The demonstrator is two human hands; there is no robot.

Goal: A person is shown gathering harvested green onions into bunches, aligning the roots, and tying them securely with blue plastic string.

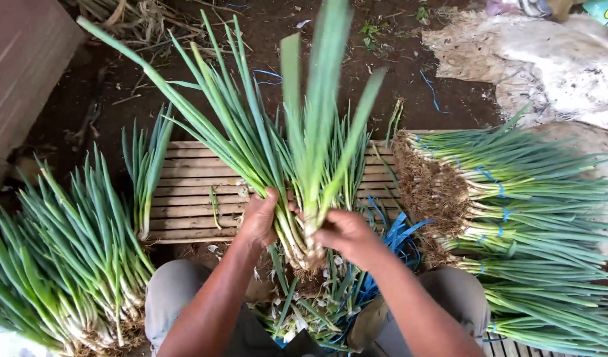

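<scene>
Head view, looking down at a seated person's knees and forearms. Centre of frame: a bunch of scallions point(277, 152) held upright, white root ends low at centre, green leaves fanning toward the top edge; some leaf tips are motion-blurred. Left hand point(259, 218) is wrapped around the left side of the bunch just above the roots, fingers curled closed on the stalks. Right hand point(345, 233) grips the right side of the same bunch at about the same height, fingers folded in against the stalks; exact finger positions are hidden by the leaves. Behind the bunch, mid-frame, a slatted wooden pallet point(185, 198) lies on dark soil. Lower left: a loose pile of scallions point(72, 264), roots toward the bottom edge. Right side of frame: tied bundles point(522, 218) stacked with roots pointing left, each bound with blue strap. More blue straps point(393, 231) lie just right of the right hand. Between the knees, lower centre: trimmings point(310, 311) of leaf and white skin. Upper right: a dirty white sack point(548, 59).
</scene>
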